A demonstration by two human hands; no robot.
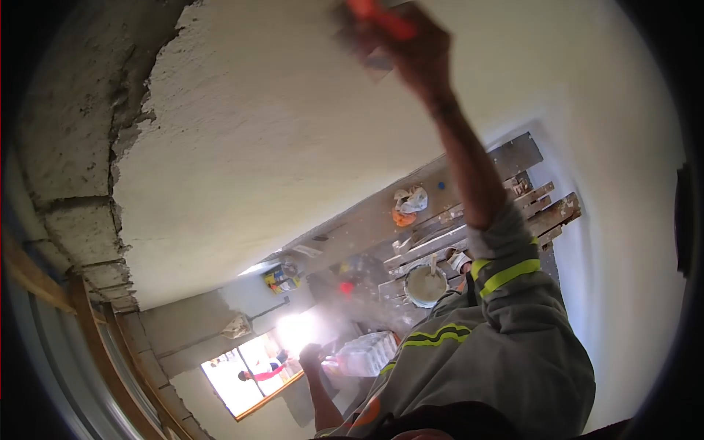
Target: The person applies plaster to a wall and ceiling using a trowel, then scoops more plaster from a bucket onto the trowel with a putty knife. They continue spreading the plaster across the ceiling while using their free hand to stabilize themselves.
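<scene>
My right hand [422,55] is raised at the top of the view, with its fingers wrapped round the red handle of a trowel [385,20]. Motion blurs the tool, and only a corner of its flat blade shows. Behind it spreads a pale plastered wall [293,132], whose ragged left edge meets bare blockwork. Low on the left, my left hand [311,357] is closed in front of the bright window. What it holds, if anything, is lost in the glare. A bucket of pale plaster mix [425,286] stands below me, beside my foot.
Wooden planks [554,215] lie below on the right. Plastic bags [409,203] rest on a ledge, and a yellow-and-blue sack [281,279] leans farther left. Another person [260,375] in red shows through the window. A timber frame [88,315] edges the left side.
</scene>
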